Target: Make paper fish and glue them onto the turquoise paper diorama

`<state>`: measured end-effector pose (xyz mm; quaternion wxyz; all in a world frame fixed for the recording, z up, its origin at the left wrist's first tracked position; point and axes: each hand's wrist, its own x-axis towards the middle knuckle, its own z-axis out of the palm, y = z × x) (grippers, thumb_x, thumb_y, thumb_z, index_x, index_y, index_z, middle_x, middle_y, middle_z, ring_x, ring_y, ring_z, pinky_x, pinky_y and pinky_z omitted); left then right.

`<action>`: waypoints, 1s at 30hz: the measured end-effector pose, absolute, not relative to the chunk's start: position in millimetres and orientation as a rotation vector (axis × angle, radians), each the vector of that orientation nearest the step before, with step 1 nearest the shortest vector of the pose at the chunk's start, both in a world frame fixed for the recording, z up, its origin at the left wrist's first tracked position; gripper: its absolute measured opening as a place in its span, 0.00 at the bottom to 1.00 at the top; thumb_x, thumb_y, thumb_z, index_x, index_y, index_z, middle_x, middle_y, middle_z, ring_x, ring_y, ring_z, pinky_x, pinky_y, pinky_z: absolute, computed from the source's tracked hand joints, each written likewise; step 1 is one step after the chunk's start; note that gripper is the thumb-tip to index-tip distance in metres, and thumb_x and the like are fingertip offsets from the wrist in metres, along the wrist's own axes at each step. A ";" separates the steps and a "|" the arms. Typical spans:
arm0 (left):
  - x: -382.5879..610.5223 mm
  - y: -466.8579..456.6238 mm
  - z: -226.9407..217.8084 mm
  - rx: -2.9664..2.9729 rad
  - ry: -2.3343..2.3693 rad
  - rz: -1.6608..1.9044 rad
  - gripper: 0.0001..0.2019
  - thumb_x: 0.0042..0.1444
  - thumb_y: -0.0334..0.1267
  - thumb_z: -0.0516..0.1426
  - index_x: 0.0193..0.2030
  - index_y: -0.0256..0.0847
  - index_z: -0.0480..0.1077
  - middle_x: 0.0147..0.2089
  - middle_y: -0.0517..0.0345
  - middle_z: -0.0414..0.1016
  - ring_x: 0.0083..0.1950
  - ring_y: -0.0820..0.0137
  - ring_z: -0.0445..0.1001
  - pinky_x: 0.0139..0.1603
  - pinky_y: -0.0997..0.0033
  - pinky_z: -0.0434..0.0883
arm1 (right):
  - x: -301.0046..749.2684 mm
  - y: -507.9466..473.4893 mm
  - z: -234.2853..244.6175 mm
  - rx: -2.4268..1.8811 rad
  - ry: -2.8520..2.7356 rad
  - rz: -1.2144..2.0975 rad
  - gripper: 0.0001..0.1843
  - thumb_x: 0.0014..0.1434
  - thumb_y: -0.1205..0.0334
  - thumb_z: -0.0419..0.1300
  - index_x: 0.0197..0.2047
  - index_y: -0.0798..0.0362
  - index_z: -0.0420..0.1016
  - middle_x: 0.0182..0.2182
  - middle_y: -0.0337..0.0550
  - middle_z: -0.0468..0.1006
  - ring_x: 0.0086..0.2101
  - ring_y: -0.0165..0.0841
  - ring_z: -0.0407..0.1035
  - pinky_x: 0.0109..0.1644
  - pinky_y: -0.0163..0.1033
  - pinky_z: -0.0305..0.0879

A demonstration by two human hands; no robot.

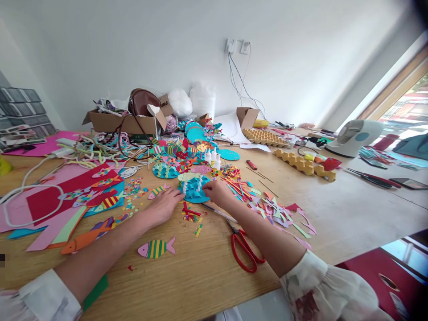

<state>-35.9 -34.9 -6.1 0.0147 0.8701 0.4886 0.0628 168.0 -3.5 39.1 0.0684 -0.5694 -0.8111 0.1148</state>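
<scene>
A round blue paper craft [194,190] with white wavy strips lies on the wooden table [214,272]. My left hand [164,206] rests flat on the table at its left edge, fingers stretched out and touching the blue paper. My right hand [217,191] is at the craft's right edge with fingertips pinched together on it; what they pinch is too small to name. Red-handled scissors [244,249] lie under my right forearm. A striped paper fish [156,248] lies between my arms.
Coloured paper scraps [274,209] spread to the right. Pink and red sheets with paper fish [67,196] lie left. Glue bottles [212,157], more blue discs, cardboard boxes [123,120], egg trays [304,164], a small fan [354,138] and black scissors [374,178] stand farther back.
</scene>
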 end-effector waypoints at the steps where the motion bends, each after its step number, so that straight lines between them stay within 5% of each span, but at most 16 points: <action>1: -36.4 -34.7 -6.8 2.704 1.519 0.206 0.27 0.46 0.18 0.48 0.54 0.38 0.65 0.54 0.46 0.67 0.56 0.59 0.63 0.56 0.56 0.61 | 165.8 -2.5 37.0 -1.711 -2.456 0.325 0.17 0.55 0.67 0.50 0.43 0.51 0.77 0.38 0.41 0.79 0.38 0.32 0.72 0.39 0.30 0.63; 30: -34.0 -33.8 -8.1 2.658 1.545 0.225 0.23 0.52 0.21 0.47 0.54 0.39 0.66 0.53 0.47 0.68 0.54 0.61 0.65 0.54 0.60 0.62 | 135.6 -7.9 32.0 -1.828 -2.707 0.140 0.16 0.56 0.69 0.50 0.44 0.52 0.76 0.39 0.52 0.78 0.39 0.40 0.73 0.37 0.36 0.66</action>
